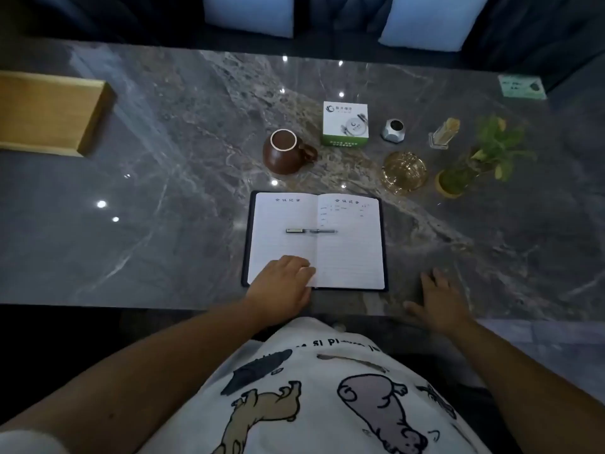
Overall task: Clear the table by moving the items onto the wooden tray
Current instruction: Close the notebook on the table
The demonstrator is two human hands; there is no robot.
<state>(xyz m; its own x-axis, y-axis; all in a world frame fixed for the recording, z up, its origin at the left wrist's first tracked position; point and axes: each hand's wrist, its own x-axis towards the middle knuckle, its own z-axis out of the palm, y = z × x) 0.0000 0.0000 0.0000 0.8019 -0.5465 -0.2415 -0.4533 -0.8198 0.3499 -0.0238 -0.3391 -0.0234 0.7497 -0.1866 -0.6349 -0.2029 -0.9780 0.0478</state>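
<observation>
Several items crowd the marble table (163,224): an open notebook (347,257) with a pen (311,231) across its pages, a brown mug (283,152), a white-and-green box (345,122), an amber glass dish (404,172), and a potted plant (471,162). Far left, the wooden tray (49,113) looks empty, though part is cut off. The left hand (281,286) rests on the notebook, fingers relaxed; the right hand (438,299) lies flat on the table.

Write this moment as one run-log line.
left hand: on open notebook | right hand: flat on table | pen: on notebook | wooden tray: empty
</observation>
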